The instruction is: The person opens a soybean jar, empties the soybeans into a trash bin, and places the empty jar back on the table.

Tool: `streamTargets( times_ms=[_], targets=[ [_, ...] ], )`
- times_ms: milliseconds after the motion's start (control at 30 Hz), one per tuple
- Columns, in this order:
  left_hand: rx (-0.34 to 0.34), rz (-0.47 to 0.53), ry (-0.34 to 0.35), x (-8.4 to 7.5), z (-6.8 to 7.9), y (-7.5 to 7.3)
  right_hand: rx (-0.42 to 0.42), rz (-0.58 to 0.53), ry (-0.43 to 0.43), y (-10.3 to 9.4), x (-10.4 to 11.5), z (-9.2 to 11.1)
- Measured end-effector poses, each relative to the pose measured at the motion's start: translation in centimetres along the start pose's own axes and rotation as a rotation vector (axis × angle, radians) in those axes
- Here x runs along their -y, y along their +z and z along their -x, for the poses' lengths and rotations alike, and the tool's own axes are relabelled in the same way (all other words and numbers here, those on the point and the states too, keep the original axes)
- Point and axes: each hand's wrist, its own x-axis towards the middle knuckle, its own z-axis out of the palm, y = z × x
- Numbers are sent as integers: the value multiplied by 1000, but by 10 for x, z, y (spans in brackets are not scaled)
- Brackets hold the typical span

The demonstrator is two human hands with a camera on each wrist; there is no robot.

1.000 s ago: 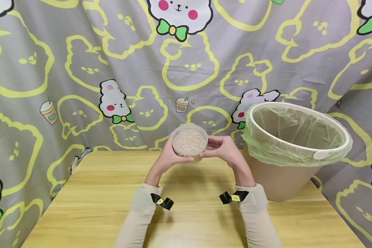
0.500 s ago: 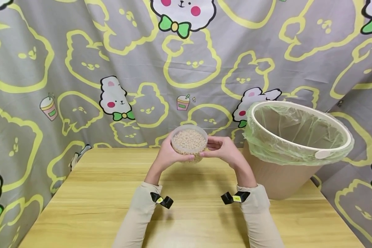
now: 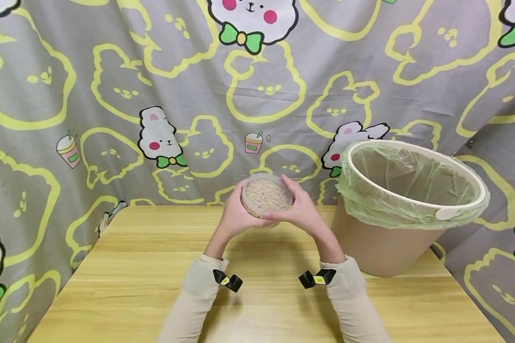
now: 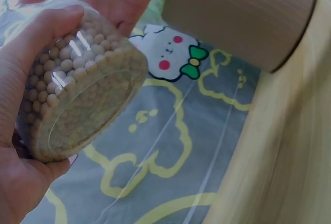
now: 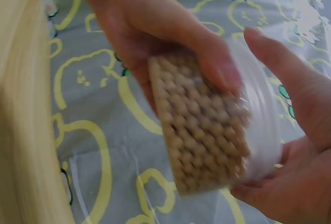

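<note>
A clear round jar [image 3: 267,194] full of small beige beans is held above the back of the table, tilted so its translucent lid [image 5: 261,115] faces toward me. My left hand [image 3: 231,214] grips the jar's body, its thumb along the near side. Around the lid end, my right hand [image 3: 301,209] has its thumb in front and fingers at the far right rim. The left wrist view shows the jar's base and the packed beans [image 4: 67,66] through the wall. Part of the jar's side is hidden behind the left hand in the right wrist view.
A tan bin [image 3: 377,247] lined with a green plastic bag [image 3: 369,205] stands at the right of the wooden table [image 3: 133,286]. Behind the table hangs a grey patterned curtain [image 3: 189,85]. Both sleeves carry black wrist mounts [image 3: 227,280].
My right hand has shifted from the jar's right side to spread round its lid, fingers rising over the far rim. The jar has moved slightly right. The left hand keeps its grip.
</note>
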Motion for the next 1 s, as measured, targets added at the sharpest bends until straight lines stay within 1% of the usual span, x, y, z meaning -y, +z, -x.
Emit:
streamTargets(
  times_ms=[67,133,267,433,600,700,767,867,1000],
  targets=[
    [6,-12,-4,1,0,3,-47,73,-2,5,1,0],
    [16,-20,-6,2,1,5,-80,122,-11,8,1,-1],
    [52,18,1,8,1,4,-95,132,-30,9,0,-1],
    [126,89,36,14,-1,-2,-42,120,-58,6,-1,-1],
    [214,171,53,15,-2,-11,50,120,-127,0,-3,-2],
    [229,187,59,13,-2,-13,91,121,-152,-2,-5,-3],
    [205,164,62,12,-3,-12,88,124,-144,-1,-4,-3],
    [125,97,48,11,-2,-6,51,105,-86,3,-2,-2],
    [-2,-77,18,8,1,5,-39,47,15,16,2,0]
  ],
)
